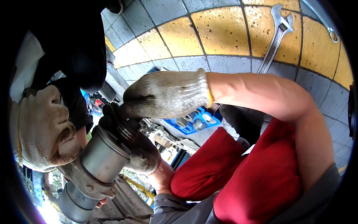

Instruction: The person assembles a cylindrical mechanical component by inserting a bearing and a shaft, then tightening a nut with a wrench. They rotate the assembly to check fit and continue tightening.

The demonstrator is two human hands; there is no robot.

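Note:
My right hand (167, 93), in a dirty knitted glove, reaches in from the right. Its fingers are bent closed at the upper end of a grey metal cylinder (106, 156); what they pinch is hidden. My left hand (143, 155), in a darker stained glove, comes up beside the cylinder, its fingers curled around a dark grooved metal part (126, 131) at that end. A bolted flange collar (89, 186) surrounds the cylinder, with a second cylindrical section below. Another person's gloved hand (44, 130) is closed at the collar's left side. Bare fingertips (101, 203) show underneath.
An adjustable wrench (276, 41) lies on the yellow and grey tiled floor (220, 28), and a ring-ended wrench (332, 34) lies at upper right. Beyond my right forearm is a blue case (190, 127) with metal sleeves. A person in dark clothing (74, 41) is at upper left.

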